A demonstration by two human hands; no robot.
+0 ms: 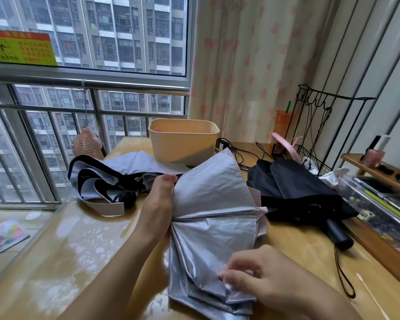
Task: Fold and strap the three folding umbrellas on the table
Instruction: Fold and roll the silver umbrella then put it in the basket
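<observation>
A silver umbrella (pixel 214 218) with a pink underside is held above the middle of the wooden table (pixel 79 245), its panels fanned out and loose. My left hand (pixel 158 204) grips its canopy folds at the left side. At the near end my right hand (pixel 261 276) pinches the silver fabric. A lilac and navy umbrella (pixel 106 179) lies unfolded at the back left, with its black strap beside it. On the right lies a black umbrella (pixel 296 188), loosely collapsed, its black handle (pixel 338 234) and wrist cord pointing toward me.
A beige plastic tub (pixel 183 142) stands at the back centre with black cables to its right. A black wire rack (pixel 316 139) and a wooden shelf (pixel 379 174) line the right edge. The window railing (pixel 56 116) runs along the left; a small pink fan (pixel 87 144) hangs there.
</observation>
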